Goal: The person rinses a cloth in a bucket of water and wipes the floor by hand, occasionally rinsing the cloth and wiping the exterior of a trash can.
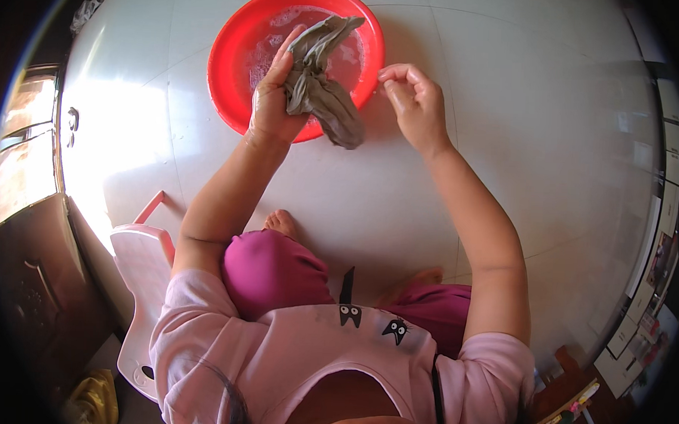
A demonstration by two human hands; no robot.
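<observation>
A wet, crumpled grey-brown cloth [327, 88] hangs from my left hand [276, 100], held above the near side of a red plastic basin [226, 90]. Its lower end droops past the basin's near rim. Soapy water [345, 61] with patches of foam lies inside the basin, partly hidden by the cloth and hand. Just outside the basin's right rim, my right hand [413, 102] is raised with its fingers bent and thumb near the fingertips. Nothing can be made out in it, and it is apart from the cloth.
The basin stands on a pale tiled floor [510, 150]. A pink plastic chair [138, 283] is at my left side, near a brown wooden door [39, 291]. A yellow bag-like item [94, 397] lies at lower left. White drawer fronts [672, 167] line the far right.
</observation>
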